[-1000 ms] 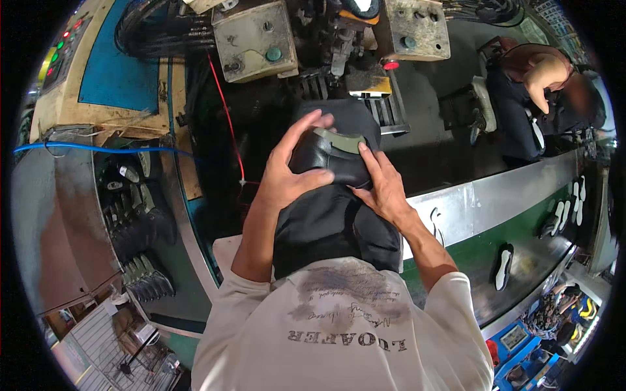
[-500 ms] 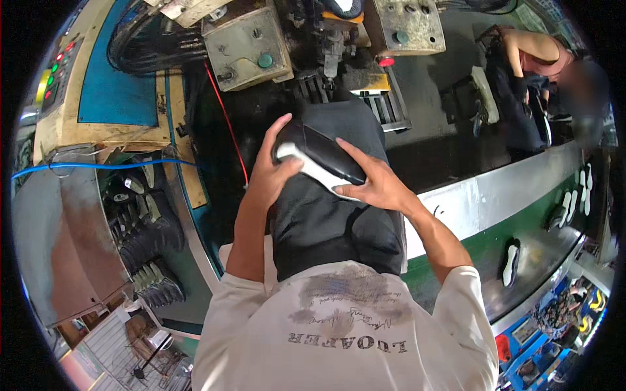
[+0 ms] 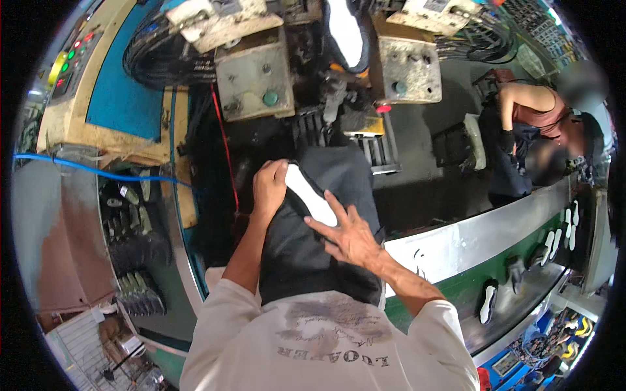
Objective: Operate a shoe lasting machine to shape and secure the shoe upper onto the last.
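A black shoe with a white sole (image 3: 312, 197) is held sole-up in front of my chest, over my black apron (image 3: 306, 260). My left hand (image 3: 269, 188) is closed around the shoe's far end. On the near side, my right hand (image 3: 349, 236) presses against the shoe with its fingers spread across the sole. The shoe's upper is mostly hidden behind the two hands. Just beyond the shoe stands the dark jaw of a machine (image 3: 339, 117).
Two grey metal boxes (image 3: 254, 81) (image 3: 404, 68) sit on the machine ahead. A steel-and-green conveyor (image 3: 482, 247) with shoes and soles runs at the right, where another person (image 3: 521, 117) works. Racks of dark shoe parts (image 3: 134, 228) stand left, under a blue cable (image 3: 98, 173).
The shoe has been turned so its white sole faces up and has shifted slightly left. My right hand's fingers have spread over the sole. The view has tipped further toward the machine.
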Demonstrator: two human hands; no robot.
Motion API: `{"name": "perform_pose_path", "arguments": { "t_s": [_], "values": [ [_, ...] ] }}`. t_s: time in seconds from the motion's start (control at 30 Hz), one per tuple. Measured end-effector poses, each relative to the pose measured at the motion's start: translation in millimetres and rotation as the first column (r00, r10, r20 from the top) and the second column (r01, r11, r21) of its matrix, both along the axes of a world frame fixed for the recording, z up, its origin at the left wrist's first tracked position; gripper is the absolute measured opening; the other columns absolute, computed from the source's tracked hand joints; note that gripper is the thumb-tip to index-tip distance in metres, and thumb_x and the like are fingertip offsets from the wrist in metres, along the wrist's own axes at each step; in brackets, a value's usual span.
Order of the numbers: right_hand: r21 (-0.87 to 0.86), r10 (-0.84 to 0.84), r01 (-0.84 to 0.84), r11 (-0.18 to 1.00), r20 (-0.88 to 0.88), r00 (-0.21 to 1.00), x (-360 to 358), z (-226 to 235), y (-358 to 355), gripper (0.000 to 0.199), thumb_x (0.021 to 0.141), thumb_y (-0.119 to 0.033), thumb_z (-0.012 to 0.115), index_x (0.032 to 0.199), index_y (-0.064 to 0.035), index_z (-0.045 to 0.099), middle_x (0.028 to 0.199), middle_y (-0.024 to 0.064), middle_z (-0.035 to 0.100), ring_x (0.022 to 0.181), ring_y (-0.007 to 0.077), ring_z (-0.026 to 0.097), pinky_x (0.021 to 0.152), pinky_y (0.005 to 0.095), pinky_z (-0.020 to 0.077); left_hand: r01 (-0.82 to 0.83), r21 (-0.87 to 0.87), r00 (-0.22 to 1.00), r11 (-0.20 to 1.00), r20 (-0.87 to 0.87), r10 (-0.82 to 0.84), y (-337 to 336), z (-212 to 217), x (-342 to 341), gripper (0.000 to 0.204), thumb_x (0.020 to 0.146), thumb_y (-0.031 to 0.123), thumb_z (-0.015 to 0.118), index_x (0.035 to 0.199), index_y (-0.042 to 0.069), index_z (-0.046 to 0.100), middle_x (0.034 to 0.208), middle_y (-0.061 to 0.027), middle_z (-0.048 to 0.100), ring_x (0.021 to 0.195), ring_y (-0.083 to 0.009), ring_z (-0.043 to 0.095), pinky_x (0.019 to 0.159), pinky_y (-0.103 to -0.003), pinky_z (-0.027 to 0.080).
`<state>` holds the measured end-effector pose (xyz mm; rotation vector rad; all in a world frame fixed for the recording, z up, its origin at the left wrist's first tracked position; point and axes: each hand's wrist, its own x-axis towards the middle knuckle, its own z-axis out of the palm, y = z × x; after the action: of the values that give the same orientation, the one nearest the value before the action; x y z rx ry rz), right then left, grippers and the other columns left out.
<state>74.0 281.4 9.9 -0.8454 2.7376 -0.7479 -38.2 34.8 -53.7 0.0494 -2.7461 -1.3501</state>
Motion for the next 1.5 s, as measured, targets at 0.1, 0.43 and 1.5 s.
{"name": "perform_pose_path", "arguments": {
  "t_s": [0.1,0.43,1.5],
  "values": [
    [-0.174,-0.182,0.198,0.965,0.106,0.978,10,-4,15,0.08,0.082,-0.019,0.084,0.156,-0.0353,0.058,0.17,0.0312,0.027,0.112,0.0461,0.062,0.097,0.0535,0.0597,0.15,0.211,0.98,0.966,0.095,-0.173,16,7,-35,0.037,0.109,0.028,0.062,0.128,-0.003,0.072,0.12,-0.024,0.076,0.116,-0.0363,0.073,0.1,-0.042,0.054],
    [-0.089,-0.574,0.569,0.818,-0.206,0.793,-71,86,81,0.073,0.086,-0.021,0.082,0.154,-0.03,0.061,0.168,0.0349,0.027,0.129,0.0528,0.056,0.105,0.0547,0.054,-0.183,0.935,0.819,0.303,0.315,-0.479,123,129,-332,0.067,0.095,0.041,0.08,0.146,0.006,0.054,0.13,-0.0131,0.068,0.113,-0.0256,0.069,0.097,-0.051,0.056],
    [-0.257,-0.215,0.966,-0.015,0.944,0.248,-276,-221,-12,0.047,0.092,-0.008,0.076,0.134,0.0055,0.058,0.13,0.0215,0.067,0.113,0.0296,0.069,0.094,0.043,0.0601,-0.276,0.759,0.846,0.59,0.483,-0.226,0,5,8,0.09,0.096,0.019,0.074,0.17,0.006,0.025,0.156,-0.0123,0.051,0.141,-0.0239,0.05,0.119,-0.04,0.038]
  ]
}}
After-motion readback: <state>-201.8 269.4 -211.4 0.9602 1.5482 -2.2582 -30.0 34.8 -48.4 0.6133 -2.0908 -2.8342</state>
